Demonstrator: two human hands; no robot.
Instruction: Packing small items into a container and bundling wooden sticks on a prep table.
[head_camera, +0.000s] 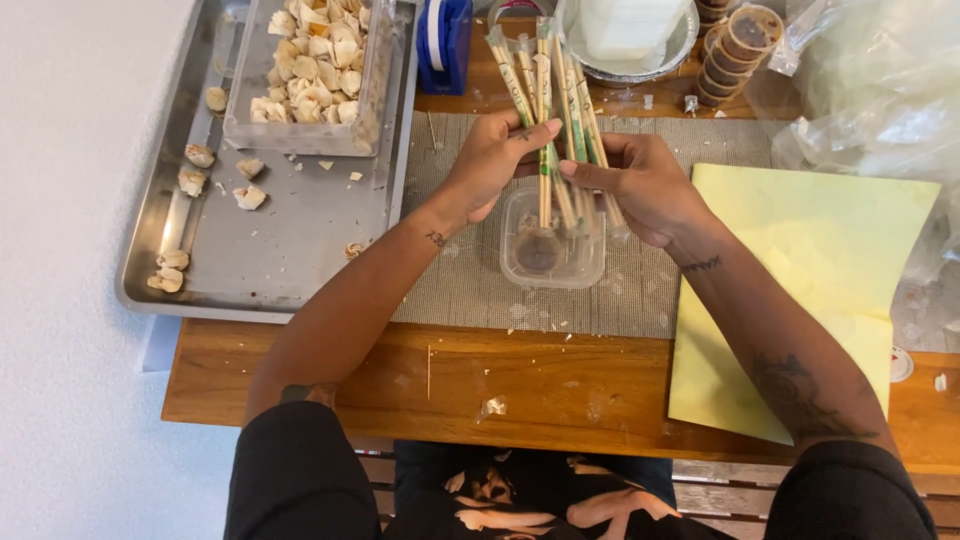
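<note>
Both hands meet over the middle of the woven grey placemat (640, 290), gripping a bundle of paper-wrapped chopsticks (550, 90) that fans up and away toward the far edge. The left hand (490, 165) closes around the bundle from the left, thumb across the front; the right hand (645, 185) pinches it from the right with its fingertips. About seven or eight sticks show, though they overlap too much for an exact count.

Directly below the hands sits one clear plastic tub (552, 245), open, with a small dark sauce cup at its bottom; the lower ends of several sticks reach down into it.

To the left, a metal sheet tray (300, 250) carries a clear rectangular bin (300, 125) heaped with fortune cookies; roughly eight loose cookies and crumbs lie scattered on the tray's bare surface. Far of the placemat stand a blue tape dispenser (445, 45), a round foil pan (640, 65) with a white stack in it, and a leaning row of small lidded sauce cups (735, 50). Crumpled clear plastic bags (870, 90) fill the far right corner. One yellow paper folder (800, 290) lies to the right on the wooden table (560, 385), near the right forearm.
</note>
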